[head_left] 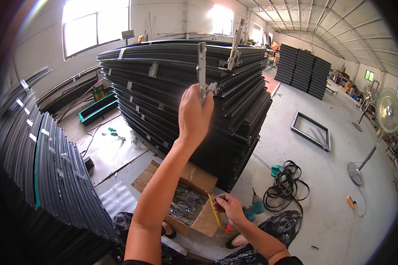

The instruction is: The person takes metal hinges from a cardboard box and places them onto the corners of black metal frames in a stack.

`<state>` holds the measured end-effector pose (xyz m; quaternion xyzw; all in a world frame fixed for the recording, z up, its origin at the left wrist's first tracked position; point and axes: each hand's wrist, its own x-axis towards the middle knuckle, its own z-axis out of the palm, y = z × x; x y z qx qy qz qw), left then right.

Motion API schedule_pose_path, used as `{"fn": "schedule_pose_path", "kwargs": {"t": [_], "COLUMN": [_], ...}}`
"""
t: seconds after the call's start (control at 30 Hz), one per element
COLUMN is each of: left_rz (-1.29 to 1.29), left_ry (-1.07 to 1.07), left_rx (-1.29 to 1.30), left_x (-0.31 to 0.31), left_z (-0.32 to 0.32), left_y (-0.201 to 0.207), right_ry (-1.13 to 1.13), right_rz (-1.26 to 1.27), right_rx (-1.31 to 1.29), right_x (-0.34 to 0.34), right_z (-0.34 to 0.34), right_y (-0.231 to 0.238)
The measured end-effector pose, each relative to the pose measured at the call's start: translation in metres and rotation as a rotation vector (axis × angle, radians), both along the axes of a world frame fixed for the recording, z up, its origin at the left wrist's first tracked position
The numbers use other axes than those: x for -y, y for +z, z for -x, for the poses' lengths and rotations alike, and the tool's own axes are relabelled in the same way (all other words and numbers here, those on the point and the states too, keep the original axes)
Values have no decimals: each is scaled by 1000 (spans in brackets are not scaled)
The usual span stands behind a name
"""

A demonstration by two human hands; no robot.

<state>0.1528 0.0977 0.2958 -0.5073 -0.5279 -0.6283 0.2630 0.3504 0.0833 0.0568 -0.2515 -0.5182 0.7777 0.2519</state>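
Raised in front of the tall stack of black frames (163, 88), my left hand (193, 115) is closed around a silver metal window hinge (202, 66), whose long slotted arm points upward. Another metal hinge (234, 48) stands up at the stack's near right corner. Lower down, my right hand (231, 209) has its fingers curled beside a thin yellow strip (214, 211); whether it grips the strip is unclear. Below my left forearm is an open cardboard box (205, 219) with many metal hinge parts (186, 203) inside.
A teal cordless drill (254, 208) stands on the floor by my right knee, near a coiled black cable (287, 185). More black frames (62, 168) are stacked on the left. Farther right are a single frame (311, 130) and a standing fan (362, 163).
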Motion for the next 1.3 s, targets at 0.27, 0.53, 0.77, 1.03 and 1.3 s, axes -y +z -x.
{"fn": "schedule_pose_path", "kwargs": {"t": [0.27, 0.53, 0.77, 1.03, 1.3], "left_rz": [-2, -222, -229, -608, -606], "left_ry": [156, -61, -94, -624, -639], "left_rx": [-133, -155, 33, 358, 344], "left_x": [-45, -18, -51, -35, -50], "left_z": [8, 10, 5, -11, -8], "left_y": [6, 72, 100, 80, 83], "right_ry": [63, 57, 64, 12, 28], "right_rz": [-4, 13, 10, 101, 127], "right_rx": [45, 95, 111, 154, 158], "right_x": [11, 8, 12, 15, 14], "right_z": [6, -10, -13, -39, -32], "right_y": [-22, -44, -56, -78, -81]}}
